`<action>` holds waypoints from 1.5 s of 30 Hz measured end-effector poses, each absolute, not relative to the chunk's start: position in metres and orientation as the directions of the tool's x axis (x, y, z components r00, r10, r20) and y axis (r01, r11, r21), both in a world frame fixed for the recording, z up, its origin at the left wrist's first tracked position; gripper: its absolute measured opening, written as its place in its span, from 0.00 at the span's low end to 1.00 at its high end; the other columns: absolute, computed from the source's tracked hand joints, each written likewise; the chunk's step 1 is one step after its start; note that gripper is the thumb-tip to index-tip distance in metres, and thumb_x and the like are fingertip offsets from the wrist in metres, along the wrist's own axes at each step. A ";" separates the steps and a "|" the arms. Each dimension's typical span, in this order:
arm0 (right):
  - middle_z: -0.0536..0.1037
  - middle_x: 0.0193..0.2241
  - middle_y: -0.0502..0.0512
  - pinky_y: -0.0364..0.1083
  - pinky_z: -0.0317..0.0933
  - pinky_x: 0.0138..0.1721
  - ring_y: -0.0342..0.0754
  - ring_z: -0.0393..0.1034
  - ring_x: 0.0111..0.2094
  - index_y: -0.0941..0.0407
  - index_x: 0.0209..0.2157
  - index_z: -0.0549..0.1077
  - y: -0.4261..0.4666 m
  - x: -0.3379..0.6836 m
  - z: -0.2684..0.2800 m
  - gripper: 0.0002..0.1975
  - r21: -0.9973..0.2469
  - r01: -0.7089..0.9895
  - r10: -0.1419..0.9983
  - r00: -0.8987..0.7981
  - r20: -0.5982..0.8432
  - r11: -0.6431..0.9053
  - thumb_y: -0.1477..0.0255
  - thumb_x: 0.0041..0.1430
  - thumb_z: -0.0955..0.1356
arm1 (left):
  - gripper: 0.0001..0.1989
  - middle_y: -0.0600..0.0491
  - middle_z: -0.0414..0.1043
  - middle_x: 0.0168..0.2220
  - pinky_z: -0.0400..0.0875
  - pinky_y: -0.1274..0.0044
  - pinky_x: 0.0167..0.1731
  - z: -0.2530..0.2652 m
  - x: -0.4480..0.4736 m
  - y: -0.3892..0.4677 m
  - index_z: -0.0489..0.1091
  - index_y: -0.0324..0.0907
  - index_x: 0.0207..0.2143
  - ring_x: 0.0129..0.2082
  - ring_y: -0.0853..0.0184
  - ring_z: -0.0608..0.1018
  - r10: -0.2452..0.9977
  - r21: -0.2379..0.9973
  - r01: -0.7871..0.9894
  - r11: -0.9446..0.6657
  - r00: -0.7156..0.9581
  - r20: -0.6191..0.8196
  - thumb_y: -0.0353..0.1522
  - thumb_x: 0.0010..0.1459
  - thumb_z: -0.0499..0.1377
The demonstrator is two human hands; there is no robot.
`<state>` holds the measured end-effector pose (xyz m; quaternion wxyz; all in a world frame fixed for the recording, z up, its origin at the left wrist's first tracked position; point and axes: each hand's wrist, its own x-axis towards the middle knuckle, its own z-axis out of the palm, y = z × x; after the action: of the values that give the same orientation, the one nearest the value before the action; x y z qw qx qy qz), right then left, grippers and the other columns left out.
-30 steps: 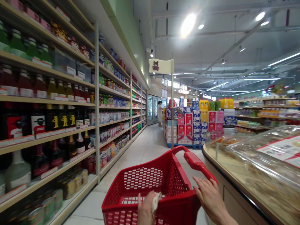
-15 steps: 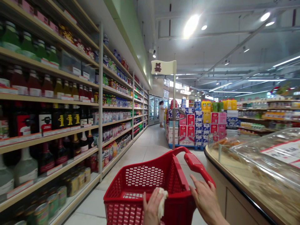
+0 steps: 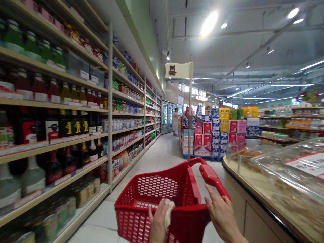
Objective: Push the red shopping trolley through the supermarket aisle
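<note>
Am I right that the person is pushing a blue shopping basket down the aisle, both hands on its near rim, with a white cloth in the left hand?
Not quite: the head camera shows the shopping basket is red, not blue. The rest holds: the left hand grips the near rim with a white cloth in it, and the right hand rests on the rim by the handle.

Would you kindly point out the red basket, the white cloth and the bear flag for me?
red basket [image 3: 157,189]: head view, on the mesh of its inner far wall.
white cloth [image 3: 167,213]: head view, on the bunched part under the left hand's fingers.
bear flag [image 3: 178,70]: head view, on the pale banner atop the pole.
</note>
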<state>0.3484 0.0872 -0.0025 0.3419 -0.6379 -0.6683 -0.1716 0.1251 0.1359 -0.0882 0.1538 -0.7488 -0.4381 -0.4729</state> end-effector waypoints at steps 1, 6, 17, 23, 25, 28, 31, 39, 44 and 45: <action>0.71 0.46 0.54 0.54 0.50 0.47 0.50 0.66 0.46 0.54 0.53 0.59 0.087 0.347 -0.003 0.23 -0.207 0.971 0.737 0.051 0.674 0.122 0.61 0.59 0.53 | 0.19 0.55 0.70 0.46 0.49 0.62 0.54 -0.090 0.118 0.136 0.63 0.54 0.47 0.46 0.68 0.71 0.550 0.210 0.816 -0.538 0.151 0.822 0.29 0.54 0.48; 0.67 0.50 0.55 0.54 0.51 0.47 0.50 0.63 0.49 0.54 0.53 0.59 0.087 0.346 -0.002 0.23 -0.214 0.971 0.727 0.073 0.683 0.104 0.61 0.59 0.53 | 0.15 0.53 0.69 0.47 0.38 0.60 0.57 -0.072 0.185 0.121 0.65 0.51 0.45 0.47 0.68 0.70 0.416 0.168 0.693 -0.701 0.206 0.886 0.32 0.56 0.48; 0.68 0.49 0.59 0.54 0.49 0.47 0.51 0.62 0.49 0.56 0.53 0.59 0.084 0.349 0.001 0.23 -0.251 0.958 0.705 0.083 0.705 0.139 0.63 0.59 0.53 | 0.15 0.53 0.70 0.46 0.41 0.56 0.56 -0.062 0.177 0.114 0.65 0.50 0.44 0.47 0.67 0.70 0.612 0.360 0.670 -0.650 0.179 0.771 0.30 0.55 0.49; 0.67 0.50 0.59 0.50 0.52 0.45 0.49 0.63 0.47 0.57 0.55 0.56 0.082 0.351 0.007 0.23 -0.330 0.926 0.700 0.112 0.705 0.185 0.65 0.60 0.52 | 0.16 0.53 0.65 0.50 0.39 0.57 0.56 -0.060 0.188 0.109 0.64 0.51 0.46 0.50 0.67 0.67 0.551 0.268 0.651 -0.710 0.275 0.788 0.30 0.56 0.48; 0.68 0.49 0.59 0.50 0.52 0.46 0.48 0.65 0.46 0.58 0.55 0.55 0.081 0.351 0.009 0.24 -0.339 0.921 0.708 0.110 0.698 0.191 0.65 0.60 0.51 | 0.16 0.50 0.67 0.49 0.43 0.57 0.55 -0.065 0.162 0.114 0.64 0.49 0.46 0.50 0.66 0.68 0.651 0.337 0.733 -0.591 0.187 0.735 0.29 0.56 0.48; 0.69 0.48 0.59 0.52 0.49 0.47 0.49 0.65 0.45 0.57 0.55 0.55 0.080 0.347 0.009 0.23 -0.317 0.930 0.708 0.098 0.699 0.184 0.66 0.60 0.51 | 0.17 0.50 0.66 0.49 0.45 0.56 0.54 -0.060 0.162 0.111 0.63 0.48 0.46 0.50 0.65 0.68 0.696 0.350 0.770 -0.534 0.166 0.698 0.28 0.56 0.47; 0.68 0.48 0.60 0.52 0.48 0.47 0.49 0.64 0.47 0.58 0.55 0.55 0.078 0.347 0.006 0.23 -0.267 0.942 0.687 0.056 0.725 0.205 0.66 0.60 0.52 | 0.16 0.51 0.64 0.51 0.40 0.57 0.56 -0.048 0.197 0.102 0.63 0.49 0.47 0.52 0.66 0.66 0.568 0.238 0.691 -0.683 0.297 0.767 0.30 0.55 0.49; 0.70 0.47 0.58 0.52 0.46 0.49 0.49 0.64 0.47 0.57 0.52 0.59 0.078 0.349 0.003 0.21 -0.223 0.962 0.678 0.059 0.733 0.158 0.66 0.60 0.53 | 0.18 0.50 0.68 0.48 0.43 0.59 0.55 -0.064 0.149 0.112 0.63 0.48 0.48 0.48 0.66 0.69 0.623 0.237 0.824 -0.514 0.170 0.763 0.27 0.56 0.46; 0.71 0.46 0.58 0.52 0.44 0.50 0.48 0.65 0.46 0.58 0.52 0.60 0.076 0.357 0.000 0.21 -0.137 0.979 0.671 0.001 0.741 0.149 0.66 0.60 0.54 | 0.18 0.53 0.63 0.53 0.37 0.58 0.56 -0.063 0.178 0.104 0.62 0.51 0.48 0.53 0.66 0.64 0.555 0.184 0.713 -0.676 0.329 0.764 0.29 0.55 0.49; 0.71 0.46 0.59 0.51 0.45 0.50 0.48 0.64 0.46 0.58 0.52 0.60 0.076 0.360 0.000 0.21 -0.120 0.981 0.667 -0.013 0.745 0.153 0.66 0.60 0.54 | 0.18 0.52 0.63 0.53 0.37 0.58 0.56 -0.063 0.176 0.104 0.62 0.51 0.48 0.53 0.66 0.65 0.554 0.179 0.713 -0.678 0.335 0.763 0.29 0.55 0.49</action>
<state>0.3596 0.0760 0.0000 0.3477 -0.6103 -0.6751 -0.2255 0.1756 0.1044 -0.0633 0.0941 -0.8115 -0.3904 -0.4246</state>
